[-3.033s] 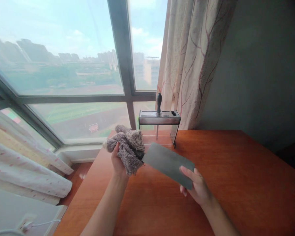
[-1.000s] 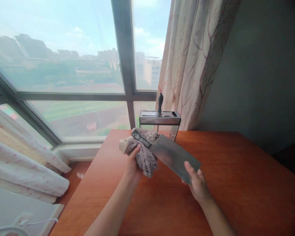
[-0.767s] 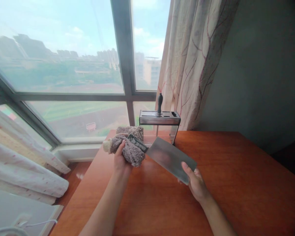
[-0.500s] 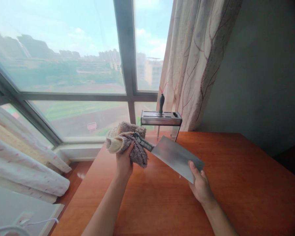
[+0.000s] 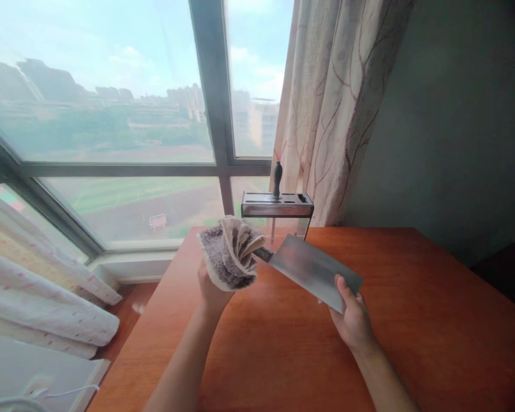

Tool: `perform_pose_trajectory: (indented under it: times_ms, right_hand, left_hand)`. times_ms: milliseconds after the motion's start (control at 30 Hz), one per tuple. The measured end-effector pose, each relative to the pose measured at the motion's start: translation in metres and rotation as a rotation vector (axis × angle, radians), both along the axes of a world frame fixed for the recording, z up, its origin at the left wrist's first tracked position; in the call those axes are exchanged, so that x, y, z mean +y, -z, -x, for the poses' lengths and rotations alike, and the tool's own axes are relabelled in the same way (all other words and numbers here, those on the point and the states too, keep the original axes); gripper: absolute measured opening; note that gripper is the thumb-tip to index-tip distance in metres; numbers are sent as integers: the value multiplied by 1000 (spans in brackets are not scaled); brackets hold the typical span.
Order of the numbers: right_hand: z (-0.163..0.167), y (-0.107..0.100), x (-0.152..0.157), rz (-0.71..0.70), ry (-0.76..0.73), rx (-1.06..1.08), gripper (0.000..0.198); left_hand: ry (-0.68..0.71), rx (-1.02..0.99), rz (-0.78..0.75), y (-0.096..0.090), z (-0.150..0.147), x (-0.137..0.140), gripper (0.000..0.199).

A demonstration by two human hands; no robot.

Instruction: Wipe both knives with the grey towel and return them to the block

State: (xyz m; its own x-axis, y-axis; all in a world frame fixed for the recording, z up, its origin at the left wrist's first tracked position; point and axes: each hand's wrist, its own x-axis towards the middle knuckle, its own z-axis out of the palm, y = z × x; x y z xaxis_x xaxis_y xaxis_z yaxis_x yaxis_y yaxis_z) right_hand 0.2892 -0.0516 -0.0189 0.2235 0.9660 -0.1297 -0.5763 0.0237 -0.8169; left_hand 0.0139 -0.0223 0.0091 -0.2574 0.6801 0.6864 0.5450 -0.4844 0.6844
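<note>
A broad cleaver (image 5: 311, 266) is held above the table, its grey blade slanting down to the right. My right hand (image 5: 352, 320) pinches the blade's far end, thumb on the upper face. My left hand (image 5: 212, 289) is closed on a brown-and-cream towel (image 5: 229, 257), which is bunched around the cleaver's dark handle. Only a short part of the handle shows beside the blade; the cloth covers the rest. The left fingers are mostly hidden behind the towel.
Behind the cleaver, a clear-sided knife block (image 5: 278, 206) stands at the table's back edge with one black-handled tool upright in its top. The brown wooden table (image 5: 283, 355) borders a large window (image 5: 111, 137). Curtains (image 5: 326, 103) hang at both sides.
The towel has been turned and folded further over the handle, so less of the handle shows. My right hand keeps its grip on the blade. The view has shifted slightly.
</note>
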Motion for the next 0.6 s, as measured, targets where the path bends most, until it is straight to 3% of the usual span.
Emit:
perform_pose_trajectory:
  times_ms: [200,267,333,400,600]
  right_hand:
    - [2,3,-1,-57,-51,-81,27]
    - [2,5,-2,-69,-72,-85,28]
    - [1,6,-2,-67,-86,-67,28]
    - [0,6,-2,-52,-77,-25,26]
    - [-1,-1,-1,-5,-25,106,26]
  left_hand:
    - [46,510,-149,-8,-1,-3,11]
    - [41,494,-87,-12,-2,-2,16]
    - [7,285,14,-14,-3,0,27]
    - [24,-65,84,-15,-2,2,38]
    - [400,-1183,284,-25,1,-2,34]
